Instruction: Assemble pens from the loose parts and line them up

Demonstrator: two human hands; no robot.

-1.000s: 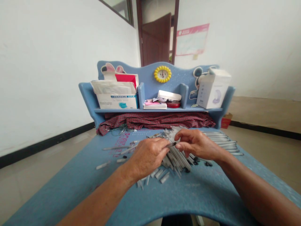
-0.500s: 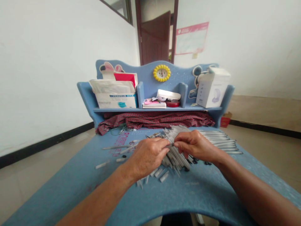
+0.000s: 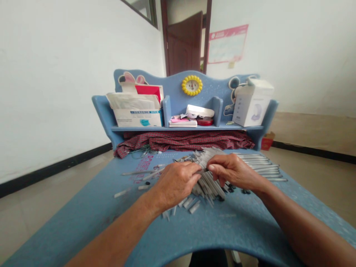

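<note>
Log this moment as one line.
left hand: pinching grey tube | right hand: fingertips at tube's end | under hands: tube pile | surface: blue desk

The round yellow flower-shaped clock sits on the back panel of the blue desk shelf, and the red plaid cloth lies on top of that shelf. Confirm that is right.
Not quite. The round yellow flower-shaped clock is on the back panel of the blue desk shelf, but the red plaid cloth lies bunched under that shelf, on the blue desk top, not on top of it. The head view shows it.
</note>
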